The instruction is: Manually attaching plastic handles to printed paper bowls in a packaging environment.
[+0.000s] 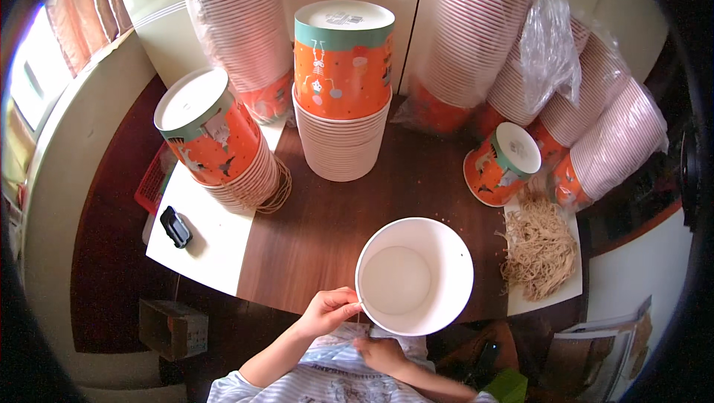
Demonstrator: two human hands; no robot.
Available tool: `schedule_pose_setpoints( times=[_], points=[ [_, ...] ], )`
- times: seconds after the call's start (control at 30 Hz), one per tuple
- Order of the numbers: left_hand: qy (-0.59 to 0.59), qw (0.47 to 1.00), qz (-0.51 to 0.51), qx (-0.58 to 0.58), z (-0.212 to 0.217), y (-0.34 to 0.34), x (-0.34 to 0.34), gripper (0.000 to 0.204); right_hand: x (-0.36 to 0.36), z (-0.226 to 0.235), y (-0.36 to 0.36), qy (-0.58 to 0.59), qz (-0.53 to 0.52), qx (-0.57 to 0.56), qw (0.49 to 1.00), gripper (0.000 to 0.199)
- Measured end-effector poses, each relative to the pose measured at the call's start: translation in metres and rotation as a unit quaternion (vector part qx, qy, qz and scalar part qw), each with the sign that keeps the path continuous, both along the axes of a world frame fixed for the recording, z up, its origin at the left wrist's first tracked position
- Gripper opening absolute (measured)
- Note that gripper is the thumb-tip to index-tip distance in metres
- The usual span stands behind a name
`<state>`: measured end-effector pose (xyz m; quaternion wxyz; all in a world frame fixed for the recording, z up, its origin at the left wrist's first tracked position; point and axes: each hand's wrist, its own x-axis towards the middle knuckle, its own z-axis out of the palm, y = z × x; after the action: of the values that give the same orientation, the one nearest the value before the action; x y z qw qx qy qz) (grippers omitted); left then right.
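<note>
A white paper bucket (414, 275) stands upright and open at the near edge of the brown table (320, 232); its inside holds nothing. My left hand (328, 310) pinches the bucket's rim on its left side. My right hand (381, 353) sits below the bucket near my lap, fingers curled, touching the bucket's lower edge; what it holds is hidden. A pile of tan string handles (540, 247) lies on white paper to the right of the bucket.
Stacks of upside-down orange-and-teal printed buckets stand at the back: one on the left (216, 139), one in the middle (343, 83). Plastic-wrapped stacks (245, 24) (565, 83) lean behind. A single bucket (502, 161) lies on its side. A small black device (175, 226) rests on white paper.
</note>
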<state>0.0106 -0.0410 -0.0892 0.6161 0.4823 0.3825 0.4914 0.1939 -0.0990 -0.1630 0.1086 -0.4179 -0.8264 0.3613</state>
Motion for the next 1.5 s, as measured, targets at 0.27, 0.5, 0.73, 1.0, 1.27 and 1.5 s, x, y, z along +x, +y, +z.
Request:
schedule_pose_setpoints(
  times=[0.27,0.5,0.73,1.0,1.27,1.5],
  points=[
    [-0.008,0.995,-0.059,0.075,0.023,0.02,0.001,0.014,0.019,-0.003,-0.006,-0.146,-0.005,0.003,0.989,0.018],
    [-0.045,0.992,-0.101,-0.062,0.035,0.025,0.014,0.014,0.031,-0.013,-0.004,-0.152,-0.005,0.113,0.982,0.016],
    [-0.087,0.985,-0.079,-0.125,0.038,0.039,0.033,0.016,0.041,0.0,0.017,-0.179,-0.007,0.092,0.98,0.013],
    [-0.06,0.99,-0.042,-0.119,0.034,0.045,0.045,0.019,0.035,0.016,0.021,-0.168,0.007,0.035,0.985,0.019],
    [0.238,0.961,0.1,0.099,0.029,0.062,0.026,0.019,0.078,0.016,0.018,-0.121,-0.03,-0.166,0.978,0.029],
    [0.572,0.635,0.016,0.52,0.097,0.113,0.01,0.053,0.146,0.017,0.018,-0.19,-0.041,-0.359,0.913,0.033]
  ],
)
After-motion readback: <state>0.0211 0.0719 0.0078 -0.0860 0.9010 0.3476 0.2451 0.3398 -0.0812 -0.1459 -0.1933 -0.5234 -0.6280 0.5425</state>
